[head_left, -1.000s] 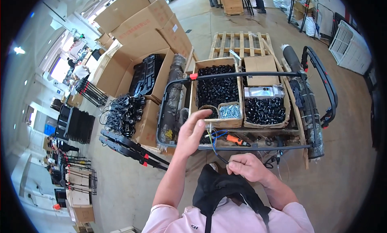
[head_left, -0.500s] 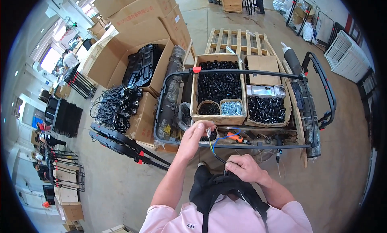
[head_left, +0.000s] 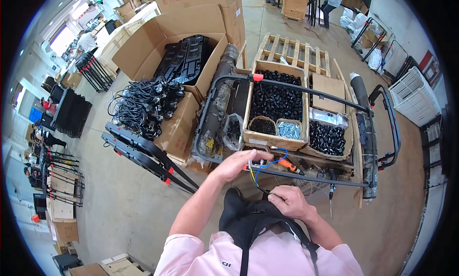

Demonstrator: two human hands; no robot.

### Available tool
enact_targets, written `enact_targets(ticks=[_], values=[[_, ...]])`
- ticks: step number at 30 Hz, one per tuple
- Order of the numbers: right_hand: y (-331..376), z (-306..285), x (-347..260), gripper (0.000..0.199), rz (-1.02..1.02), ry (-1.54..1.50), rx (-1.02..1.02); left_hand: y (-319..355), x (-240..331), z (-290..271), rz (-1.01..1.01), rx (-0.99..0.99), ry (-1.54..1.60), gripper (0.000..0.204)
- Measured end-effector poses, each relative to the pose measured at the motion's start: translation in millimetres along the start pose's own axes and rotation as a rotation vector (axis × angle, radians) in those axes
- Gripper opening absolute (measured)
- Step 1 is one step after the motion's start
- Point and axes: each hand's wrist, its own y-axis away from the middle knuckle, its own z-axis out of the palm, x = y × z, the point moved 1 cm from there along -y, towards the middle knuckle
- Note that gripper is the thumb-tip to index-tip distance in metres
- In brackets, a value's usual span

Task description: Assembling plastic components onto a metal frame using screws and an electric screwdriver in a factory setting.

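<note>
1. Cable [head_left: 263,189]: in front of the torso, between the hands, just on the wearer's side of the black tube frame [head_left: 311,90]. Tail end hidden.

2. Right hand [head_left: 289,201]: fingers curled, thumb down, gripping the black sheath just below where the leads split.

3. Left hand [head_left: 239,165]: fingers stretched out over the lead ends, thumb near them. Cannot tell whether it's pinching one.

4. Handling, judged by look: light. Sheath bendy but firmer than the leads; probably a bit smooth, not really slippery. Leads thin and springy; the blue lead [head_left: 279,160] loops off to the right by itself. Bright end terminals look like the fragile bit.

5. Best hold: sheath, close to the split, as now. Single leads just behind the terminal; no tugging on the ends.

6. Count, in hand: one cable; two leads clear, blue plus yellow-green lead [head_left: 252,174]. Any third is too small to confirm.

7. Count, around: one orange screwdriver-like tool [head_left: 289,165], one black power tool [head_left: 333,178], two wrapped rolls (left one [head_left: 217,108]), one tub of silver screws [head_left: 289,129], one tub of small dark parts [head_left: 263,127]. Black caps [head_left: 277,97] and tangled cords [head_left: 148,106]: too many to count.
</note>
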Motion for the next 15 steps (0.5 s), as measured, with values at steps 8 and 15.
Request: enact_targets(ticks=[8,15], values=[[6,19,13,0.022,0.131,-0.139,0.01,18,-40,37,0.248,-0.066,0.647,0.072],[11,31,25,0.024,0.198,-0.223,-0.023,37,-33,25,0.26,0.251,0.269,0.043]])
